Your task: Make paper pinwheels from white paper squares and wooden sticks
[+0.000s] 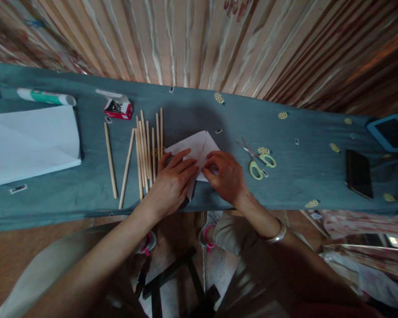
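A folded sheet of white paper (195,143) lies on the cloth-covered table in front of me, with a crease running up to its top corner. My left hand (174,179) rests on its left part, fingers stretched out and apart. On the right side, my right hand (227,176) has thumb and forefinger bent together at the paper, in a pinch on it. Part of the sheet is hidden under both hands. Close to the left hand lie several thin wooden sticks (143,145). Scissors with light green handles (252,154) lie partly spread to the right.
White paper sheets (29,141) lie at the far left, below a white and green roll (46,96). An open red box (119,110) holds small metal pieces. A dark phone (358,173) and a blue-framed device (393,130) lie at right. A pleated curtain (185,44) hangs behind the table.
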A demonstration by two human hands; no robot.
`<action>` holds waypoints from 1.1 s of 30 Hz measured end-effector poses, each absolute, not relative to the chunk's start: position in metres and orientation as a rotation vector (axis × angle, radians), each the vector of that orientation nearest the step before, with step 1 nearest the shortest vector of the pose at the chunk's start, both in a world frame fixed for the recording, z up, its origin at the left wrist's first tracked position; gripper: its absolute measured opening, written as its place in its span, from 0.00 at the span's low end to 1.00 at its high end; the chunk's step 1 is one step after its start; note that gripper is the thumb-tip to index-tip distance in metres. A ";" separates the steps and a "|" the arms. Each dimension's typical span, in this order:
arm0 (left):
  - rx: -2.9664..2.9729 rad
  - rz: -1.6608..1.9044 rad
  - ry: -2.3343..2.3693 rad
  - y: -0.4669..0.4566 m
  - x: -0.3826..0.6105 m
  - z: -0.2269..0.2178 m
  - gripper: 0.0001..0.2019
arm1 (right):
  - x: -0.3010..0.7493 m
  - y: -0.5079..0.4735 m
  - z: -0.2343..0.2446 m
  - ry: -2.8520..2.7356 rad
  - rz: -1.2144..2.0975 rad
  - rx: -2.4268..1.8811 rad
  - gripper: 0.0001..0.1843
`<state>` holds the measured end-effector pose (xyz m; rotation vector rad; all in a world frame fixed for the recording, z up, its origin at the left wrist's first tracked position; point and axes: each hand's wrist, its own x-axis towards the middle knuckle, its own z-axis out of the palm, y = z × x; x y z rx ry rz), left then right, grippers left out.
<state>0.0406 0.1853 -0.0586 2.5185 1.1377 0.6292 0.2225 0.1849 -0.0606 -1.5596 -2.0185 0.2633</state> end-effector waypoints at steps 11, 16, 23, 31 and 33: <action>2.507 0.602 1.124 0.185 0.041 -0.055 0.16 | 0.221 0.180 -0.062 -2.118 0.265 -1.527 0.09; 2.518 0.612 1.116 0.185 0.042 -0.055 0.16 | 0.218 0.175 -0.063 -2.211 0.131 -1.482 0.13; 2.509 0.643 1.135 0.185 0.041 -0.055 0.17 | 0.217 0.174 -0.062 -2.300 0.159 -1.469 0.15; 2.450 0.695 1.199 0.185 0.037 -0.055 0.18 | 0.228 0.179 -0.067 -2.237 0.186 -1.422 0.13; 2.448 0.694 1.203 0.185 0.037 -0.055 0.18 | 0.233 0.181 -0.068 -2.199 0.228 -1.403 0.12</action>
